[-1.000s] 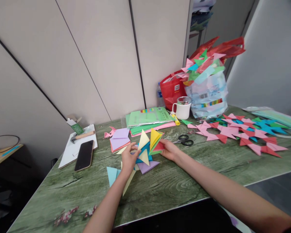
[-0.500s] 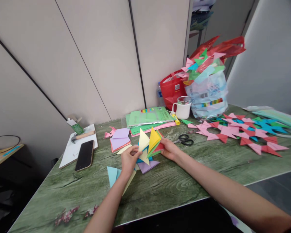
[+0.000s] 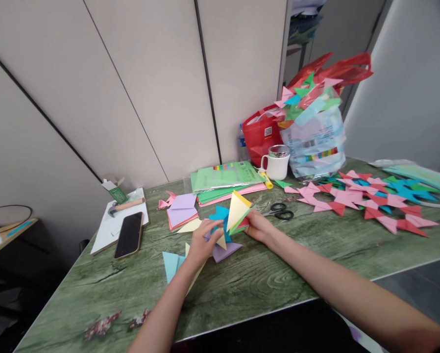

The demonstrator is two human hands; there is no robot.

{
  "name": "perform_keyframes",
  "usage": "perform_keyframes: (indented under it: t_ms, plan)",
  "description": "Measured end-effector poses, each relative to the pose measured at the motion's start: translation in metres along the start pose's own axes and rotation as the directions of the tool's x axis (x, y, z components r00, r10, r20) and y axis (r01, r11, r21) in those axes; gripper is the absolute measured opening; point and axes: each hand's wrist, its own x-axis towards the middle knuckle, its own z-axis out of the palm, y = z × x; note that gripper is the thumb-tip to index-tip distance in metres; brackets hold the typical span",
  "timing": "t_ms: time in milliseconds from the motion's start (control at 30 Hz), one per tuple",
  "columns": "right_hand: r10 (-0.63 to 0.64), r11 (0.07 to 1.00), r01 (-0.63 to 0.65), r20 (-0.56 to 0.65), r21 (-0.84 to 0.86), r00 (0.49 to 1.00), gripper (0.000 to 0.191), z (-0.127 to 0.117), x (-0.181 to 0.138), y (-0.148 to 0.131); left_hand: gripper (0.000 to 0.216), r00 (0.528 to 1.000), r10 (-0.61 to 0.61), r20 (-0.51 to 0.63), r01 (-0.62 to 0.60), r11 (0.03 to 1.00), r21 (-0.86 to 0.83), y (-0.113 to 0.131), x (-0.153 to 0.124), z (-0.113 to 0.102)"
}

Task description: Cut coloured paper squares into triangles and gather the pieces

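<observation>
My right hand [image 3: 257, 225] grips a fan of folded paper triangles [image 3: 238, 212], with a cream one in front and yellow, green and red edges behind it. Left of it, my left hand [image 3: 204, 239] is open over the loose folded pieces, fingers apart and holding nothing. Under and beside the left hand lie blue folded paper [image 3: 219, 214] and a purple folded piece [image 3: 225, 252]. A light blue folded piece [image 3: 171, 264] rests by the left forearm, which partly covers cream paper there.
Scissors [image 3: 279, 211] lie right of my right hand. Behind are green paper packs [image 3: 223, 176], a white mug [image 3: 277, 164] and a stuffed plastic bag [image 3: 315, 139]. Joined paper stars [image 3: 347, 196] spread at right. A phone [image 3: 129, 235] and a hammer [image 3: 126, 207] are at left.
The cream triangle that my left hand held is now at the front of the fan in my right hand. My left hand has let go and its fingers have spread.
</observation>
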Motion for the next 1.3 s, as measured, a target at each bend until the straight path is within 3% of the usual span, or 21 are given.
perform_keyframes:
  t_ms: [100, 233, 400, 633, 900, 1100, 1300]
  plan:
    - [0.003, 0.999, -0.002, -0.034, 0.036, 0.999, 0.022, -0.002, 0.002, -0.003, 0.025, 0.998, 0.036, -0.045, -0.029, 0.990, 0.135, -0.017, 0.003, 0.002]
    - [0.025, 0.997, -0.021, -0.050, 0.077, 0.998, 0.023, -0.004, 0.004, -0.006, 0.035, 0.998, 0.063, -0.030, -0.052, 0.961, 0.272, -0.039, 0.006, 0.009]
    - [0.054, 0.992, -0.048, -0.054, 0.113, 0.997, 0.021, -0.009, 0.008, -0.004, 0.030, 0.997, 0.075, 0.013, -0.074, 0.930, 0.361, -0.050, 0.005, 0.014]
    - [0.090, 0.986, -0.083, -0.045, 0.148, 0.995, 0.020, -0.015, 0.013, -0.002, 0.029, 0.997, 0.067, 0.032, -0.075, 0.931, 0.357, -0.051, 0.004, 0.016]
    - [0.138, 0.980, -0.140, 0.020, 0.140, 0.990, 0.020, -0.012, 0.008, -0.002, 0.029, 0.999, -0.042, -0.004, 0.042, 0.966, 0.256, -0.049, 0.002, 0.017]
    - [0.151, 0.982, -0.158, 0.072, 0.107, 0.986, 0.019, -0.010, 0.005, -0.002, 0.028, 0.990, -0.112, -0.086, 0.127, 0.974, 0.190, -0.045, 0.002, 0.014]
    - [0.134, 0.988, -0.141, 0.093, 0.071, 0.987, 0.016, -0.011, 0.006, 0.000, 0.020, 0.949, -0.102, -0.299, 0.170, 0.963, 0.209, -0.033, 0.002, 0.009]
